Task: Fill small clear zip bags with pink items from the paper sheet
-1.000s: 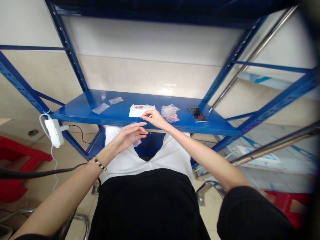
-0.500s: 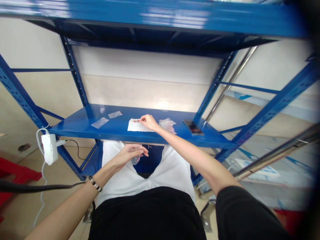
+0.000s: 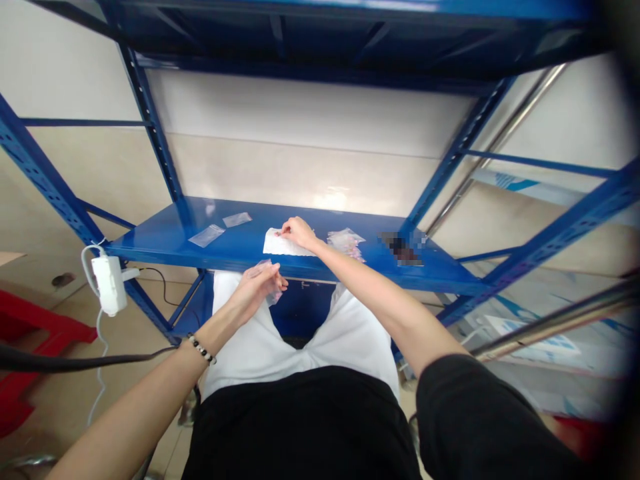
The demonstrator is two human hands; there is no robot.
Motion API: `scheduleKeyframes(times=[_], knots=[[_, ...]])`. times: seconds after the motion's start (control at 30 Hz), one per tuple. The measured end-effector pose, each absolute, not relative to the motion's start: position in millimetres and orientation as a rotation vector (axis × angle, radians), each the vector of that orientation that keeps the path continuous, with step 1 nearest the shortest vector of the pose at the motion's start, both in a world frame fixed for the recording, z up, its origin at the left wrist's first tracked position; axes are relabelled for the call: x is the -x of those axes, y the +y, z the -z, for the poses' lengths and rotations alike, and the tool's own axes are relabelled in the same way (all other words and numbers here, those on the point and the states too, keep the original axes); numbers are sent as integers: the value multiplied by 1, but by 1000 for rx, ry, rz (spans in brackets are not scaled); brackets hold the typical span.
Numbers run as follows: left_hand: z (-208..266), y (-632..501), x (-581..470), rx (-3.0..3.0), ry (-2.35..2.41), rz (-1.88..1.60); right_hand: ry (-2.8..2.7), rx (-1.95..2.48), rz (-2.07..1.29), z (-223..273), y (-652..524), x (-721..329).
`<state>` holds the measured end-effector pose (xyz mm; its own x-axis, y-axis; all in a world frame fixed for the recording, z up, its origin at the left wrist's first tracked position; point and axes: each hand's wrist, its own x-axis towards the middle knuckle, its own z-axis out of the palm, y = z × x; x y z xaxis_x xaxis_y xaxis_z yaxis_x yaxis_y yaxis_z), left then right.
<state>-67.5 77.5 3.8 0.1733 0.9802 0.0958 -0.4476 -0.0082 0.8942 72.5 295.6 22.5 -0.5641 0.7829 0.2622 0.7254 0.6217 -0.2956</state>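
Note:
Just in front of the blue shelf's front edge, my left hand (image 3: 263,283) is closed on a clear plastic bag (image 3: 275,295). My right hand (image 3: 299,233) is over a white sheet (image 3: 280,245) that lies on the blue shelf (image 3: 235,248). Its fingers are pinched together at small reddish bits on the sheet; what exactly they grip is too small to make out. Right of this hand lies a pile of small clear bags (image 3: 346,243) with pinkish contents. To the left, two flat clear bags, a nearer bag (image 3: 207,235) and a farther bag (image 3: 237,219), rest on the shelf.
A blurred-out dark object (image 3: 401,248) lies at the shelf's right end. Overhead runs another blue shelf (image 3: 320,40). A white power strip (image 3: 109,285) hangs by the left post, its cable trailing down. A red stool (image 3: 45,333) stands at far left.
My left hand, with the clear bag, has risen toward the shelf edge and its fingers have drawn closer together. The right hand stays at the white sheet. The whole view has shifted slightly.

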Motion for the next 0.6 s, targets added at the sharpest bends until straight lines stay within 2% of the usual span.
scheduleKeyframes(times=[0.33, 0.47, 0.6], knots=[[0, 82, 68, -1063, 766, -1299, -2222, 1120, -164, -30, 284, -51], [3, 84, 69, -1092, 808, -1276, -2110, 779, -454, -53, 246, -48], [5, 83, 69, -1124, 776, -1214, -2266, 455, -693, -79, 192, -58]])
